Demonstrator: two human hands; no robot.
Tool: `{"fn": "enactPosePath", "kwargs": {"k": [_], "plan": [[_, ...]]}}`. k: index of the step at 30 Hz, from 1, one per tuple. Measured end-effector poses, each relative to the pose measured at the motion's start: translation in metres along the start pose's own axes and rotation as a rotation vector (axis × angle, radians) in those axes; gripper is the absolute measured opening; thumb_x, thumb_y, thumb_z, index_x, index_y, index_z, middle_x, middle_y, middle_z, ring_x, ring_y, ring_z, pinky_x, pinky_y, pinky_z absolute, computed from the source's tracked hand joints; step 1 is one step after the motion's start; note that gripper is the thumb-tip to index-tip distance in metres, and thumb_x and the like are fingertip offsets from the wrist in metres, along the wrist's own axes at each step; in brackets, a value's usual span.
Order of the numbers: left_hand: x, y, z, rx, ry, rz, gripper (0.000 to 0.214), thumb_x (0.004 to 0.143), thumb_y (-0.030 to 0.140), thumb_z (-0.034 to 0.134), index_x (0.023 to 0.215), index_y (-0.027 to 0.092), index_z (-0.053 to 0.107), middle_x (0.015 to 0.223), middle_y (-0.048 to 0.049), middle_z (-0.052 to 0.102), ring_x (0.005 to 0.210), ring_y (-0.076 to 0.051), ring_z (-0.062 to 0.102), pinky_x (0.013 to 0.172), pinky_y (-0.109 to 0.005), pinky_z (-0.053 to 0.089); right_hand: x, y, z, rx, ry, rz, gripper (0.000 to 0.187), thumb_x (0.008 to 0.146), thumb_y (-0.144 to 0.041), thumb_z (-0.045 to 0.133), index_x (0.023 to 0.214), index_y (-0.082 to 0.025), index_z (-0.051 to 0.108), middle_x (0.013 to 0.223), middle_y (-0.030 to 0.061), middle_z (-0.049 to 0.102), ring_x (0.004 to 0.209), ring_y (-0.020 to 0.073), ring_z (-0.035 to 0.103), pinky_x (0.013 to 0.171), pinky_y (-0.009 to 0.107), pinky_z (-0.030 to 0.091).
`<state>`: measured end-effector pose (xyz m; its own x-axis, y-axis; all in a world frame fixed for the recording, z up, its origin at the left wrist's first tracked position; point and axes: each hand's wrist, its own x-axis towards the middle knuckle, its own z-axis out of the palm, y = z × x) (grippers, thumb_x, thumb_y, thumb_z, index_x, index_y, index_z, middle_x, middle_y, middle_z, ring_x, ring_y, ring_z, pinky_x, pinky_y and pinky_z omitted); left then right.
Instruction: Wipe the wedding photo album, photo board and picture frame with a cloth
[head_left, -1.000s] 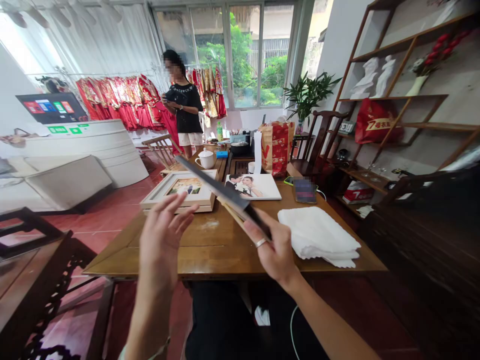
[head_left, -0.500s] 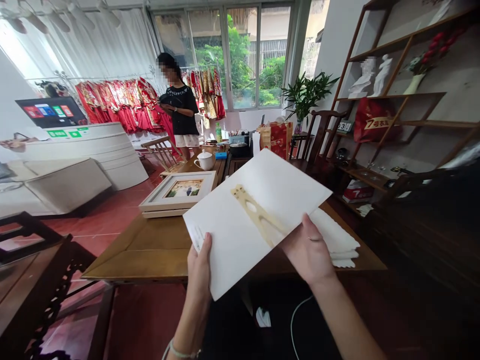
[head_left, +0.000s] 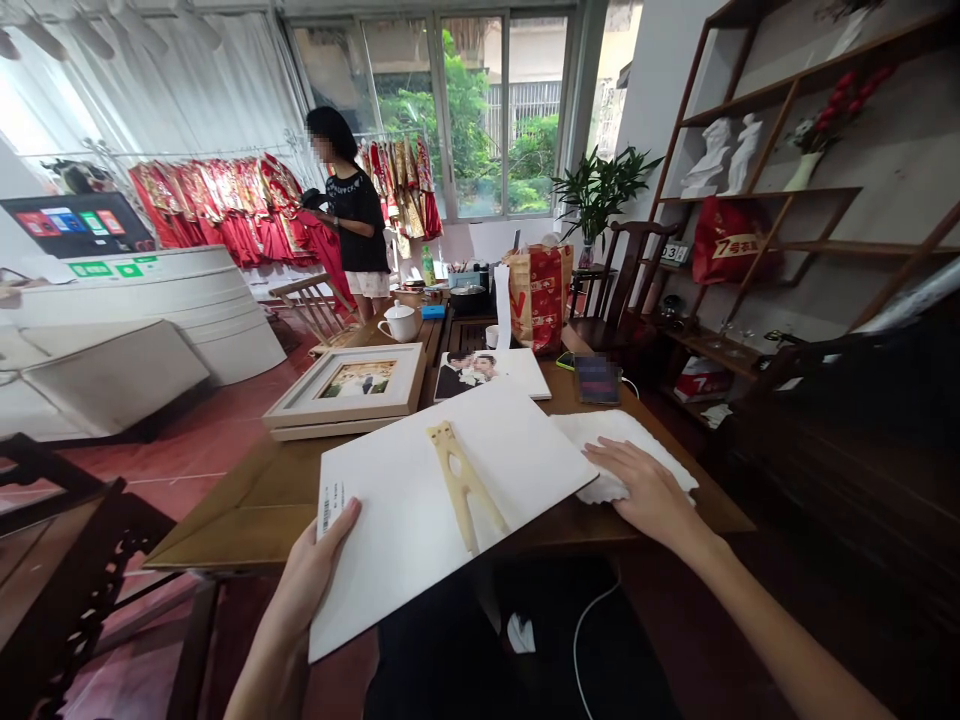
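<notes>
My left hand (head_left: 307, 560) grips the left edge of a white panel (head_left: 382, 540), thumb on its upper face and the other fingers hidden beneath. A beige, cat-headed, two-legged piece (head_left: 442, 442) lies on the panel's face; I cannot tell whether it is fixed there. Small print and a barcode run along the left edge. Beyond the panel's right corner, my right hand (head_left: 646, 490) rests with fingers stretched out on a folded white cloth (head_left: 673, 458). The panel tilts above the near edge of the wooden table (head_left: 217, 510).
Stacked picture frames (head_left: 405, 385) lie at the table's left. Behind the panel are a photo print (head_left: 469, 372), a phone (head_left: 598, 380), a lidded white cup (head_left: 400, 320) and a paper bag (head_left: 536, 300). Another person (head_left: 356, 220) stands beyond, holding something dark. A white cable (head_left: 581, 640) hangs near my lap.
My right hand has let go of the panel and moved right onto the cloth. My left hand has brought the panel lower and left, uncovering the photo print and phone.
</notes>
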<state>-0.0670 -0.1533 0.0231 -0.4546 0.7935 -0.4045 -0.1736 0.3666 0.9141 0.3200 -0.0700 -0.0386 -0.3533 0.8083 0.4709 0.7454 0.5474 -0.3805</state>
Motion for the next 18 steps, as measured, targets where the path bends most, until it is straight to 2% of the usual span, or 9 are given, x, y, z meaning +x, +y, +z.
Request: {"fn": "enactPosePath", "kwargs": {"k": [2, 4, 6, 7, 8, 10, 12, 14, 18], "plan": [[0.003, 0.0, 0.0, 0.028, -0.018, -0.003, 0.033, 0.079, 0.022, 0.067, 0.108, 0.008, 0.061, 0.065, -0.0071, 0.072, 0.048, -0.017, 0.066, 0.039, -0.02, 0.05, 0.007, 0.004, 0.0, 0.147, 0.204, 0.183, 0.048, 0.065, -0.012, 0.053, 0.11, -0.02, 0.066, 0.111, 0.0073, 0.068, 0.109, 0.0306, 0.059, 0.099, 0.05, 0.042], [0.007, -0.001, 0.001, 0.053, -0.046, -0.012, 0.035, 0.077, 0.024, 0.069, 0.108, 0.009, 0.061, 0.066, -0.0075, 0.072, 0.049, -0.018, 0.067, 0.04, -0.021, 0.05, 0.015, 0.007, -0.008, 0.398, 0.567, 0.419, 0.039, 0.066, -0.022, 0.062, 0.105, -0.017, 0.066, 0.105, 0.0087, 0.069, 0.1, 0.0313, 0.063, 0.092, 0.049, 0.048], [0.012, -0.001, 0.004, 0.072, -0.089, -0.007, 0.037, 0.075, 0.027, 0.071, 0.107, 0.009, 0.062, 0.068, -0.0078, 0.072, 0.05, -0.017, 0.067, 0.042, -0.021, 0.051, 0.021, 0.009, -0.019, 0.736, 0.905, 0.57, 0.038, 0.069, -0.032, 0.065, 0.104, -0.016, 0.065, 0.107, 0.0085, 0.069, 0.102, 0.0291, 0.062, 0.09, 0.047, 0.049], [0.015, -0.001, 0.007, 0.083, -0.114, 0.004, 0.038, 0.074, 0.028, 0.071, 0.106, 0.009, 0.062, 0.069, -0.0078, 0.073, 0.05, -0.017, 0.066, 0.043, -0.021, 0.052, 0.023, 0.009, -0.025, 0.92, 0.978, 0.6, 0.036, 0.073, -0.035, 0.062, 0.104, -0.016, 0.064, 0.109, 0.0084, 0.068, 0.105, 0.0274, 0.061, 0.091, 0.046, 0.049], [0.018, 0.0, 0.011, 0.093, -0.137, 0.021, 0.037, 0.074, 0.029, 0.072, 0.104, 0.009, 0.062, 0.07, -0.0076, 0.073, 0.049, -0.016, 0.065, 0.043, -0.02, 0.052, 0.024, 0.008, -0.028, 1.089, 0.971, 0.617, 0.033, 0.077, -0.037, 0.058, 0.103, -0.017, 0.064, 0.111, 0.0083, 0.067, 0.108, 0.0259, 0.06, 0.092, 0.045, 0.049], [0.025, 0.002, 0.021, 0.106, -0.176, 0.052, 0.033, 0.074, 0.028, 0.072, 0.1, 0.009, 0.062, 0.069, -0.0073, 0.072, 0.05, -0.015, 0.065, 0.045, -0.02, 0.051, 0.023, 0.003, -0.029, 1.331, 0.786, 0.672, 0.031, 0.084, -0.042, 0.05, 0.096, -0.019, 0.066, 0.109, 0.0092, 0.068, 0.109, 0.0256, 0.059, 0.093, 0.045, 0.048], [0.031, 0.003, 0.033, 0.124, -0.198, 0.051, 0.028, 0.075, 0.027, 0.071, 0.095, 0.009, 0.062, 0.067, -0.0068, 0.071, 0.05, -0.014, 0.065, 0.046, -0.02, 0.052, 0.016, -0.003, -0.021, 1.436, 0.566, 0.749, 0.034, 0.086, -0.046, 0.047, 0.09, -0.02, 0.068, 0.106, 0.0102, 0.07, 0.11, 0.0273, 0.059, 0.095, 0.046, 0.047], [0.038, 0.004, 0.044, 0.133, -0.227, 0.046, 0.025, 0.075, 0.026, 0.071, 0.093, 0.01, 0.062, 0.063, -0.0054, 0.07, 0.05, -0.014, 0.064, 0.048, -0.02, 0.052, 0.009, -0.01, -0.009, 1.488, 0.415, 0.782, 0.036, 0.086, -0.048, 0.046, 0.088, -0.021, 0.069, 0.105, 0.0098, 0.07, 0.112, 0.0282, 0.058, 0.097, 0.045, 0.046], [0.049, 0.007, 0.061, 0.179, -0.284, 0.051, 0.025, 0.079, 0.029, 0.067, 0.096, 0.011, 0.062, 0.071, -0.0067, 0.071, 0.059, -0.017, 0.067, 0.054, -0.023, 0.054, 0.004, -0.018, 0.007, 1.667, 0.305, 0.823, 0.034, 0.086, -0.046, 0.048, 0.098, -0.021, 0.068, 0.108, 0.0077, 0.07, 0.112, 0.0283, 0.058, 0.1, 0.046, 0.042]]}}
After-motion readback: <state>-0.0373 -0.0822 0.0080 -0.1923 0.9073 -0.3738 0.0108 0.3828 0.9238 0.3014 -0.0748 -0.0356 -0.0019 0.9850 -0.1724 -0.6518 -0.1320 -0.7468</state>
